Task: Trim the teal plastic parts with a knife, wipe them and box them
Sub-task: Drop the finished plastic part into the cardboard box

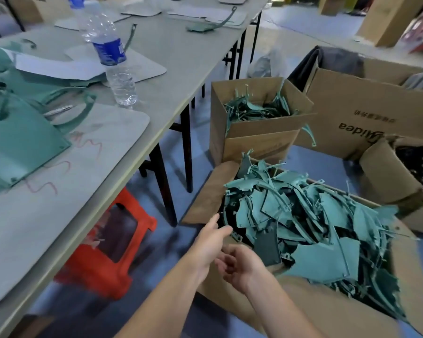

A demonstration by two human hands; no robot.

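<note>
Over the near box [303, 301] of teal parts [327, 254]: left hand [211, 242] empty, fingers straight; right hand [239, 267] empty, fingers loosely curled. Beyond it, 1 carton [352, 111] reads "idea".

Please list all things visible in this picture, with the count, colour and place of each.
teal plastic parts: many, teal, heaped in the near box
near box: one, brown cardboard, on the floor, nearest the camera
small box: one, brown cardboard, behind the near box, holding thin teal pieces
printed box: one, brown cardboard, right of the small box
table: one, grey, on the left
teal panels: several, teal, on the table's left side
water bottle: one, clear with blue label, upright on the table
stool: one, orange, partly under the table
left hand: one, open, at the near box's edge
right hand: one, loosely curled, empty, beside the left hand
</note>
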